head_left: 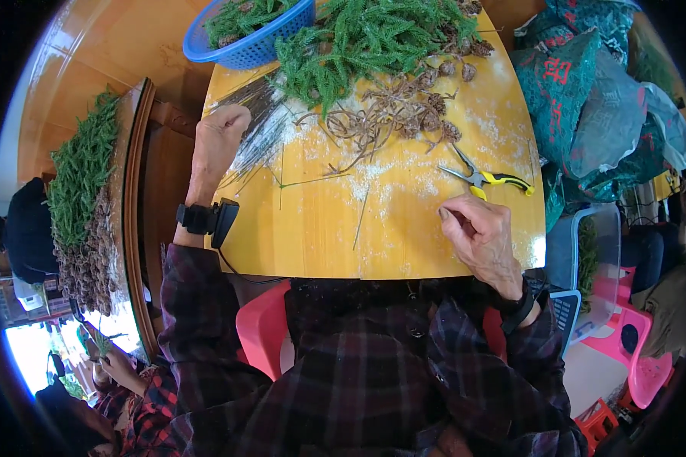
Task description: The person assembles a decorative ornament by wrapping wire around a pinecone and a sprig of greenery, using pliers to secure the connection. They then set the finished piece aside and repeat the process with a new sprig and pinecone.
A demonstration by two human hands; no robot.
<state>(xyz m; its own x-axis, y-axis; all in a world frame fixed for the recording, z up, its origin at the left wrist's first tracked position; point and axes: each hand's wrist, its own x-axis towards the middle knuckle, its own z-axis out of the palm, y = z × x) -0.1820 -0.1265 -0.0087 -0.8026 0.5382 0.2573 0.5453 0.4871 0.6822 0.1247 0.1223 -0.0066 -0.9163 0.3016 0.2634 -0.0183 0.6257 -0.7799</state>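
My left hand (219, 133) is closed at the left edge of the table, its fingers curled beside a bundle of thin dark wires (265, 126). Whether a wire is between those fingers is hidden. Close to the front right edge, my right hand (482, 236) is curled with thumb and fingers together; anything inside cannot be made out. Just beyond it lie pliers (478, 180) with yellow-and-black handles, jaws apart, not gripped. A thin green wire (312, 182) and a loose thin stem (360, 217) rest between my hands.
Green artificial pine sprigs (373, 42) pile up at the back, with brown pine cones and stems (392, 114) before them. A blue basket (263, 42) stands back left. Teal plastic bags (560, 99) fill the right side. Another person's hand (118, 369) works at lower left.
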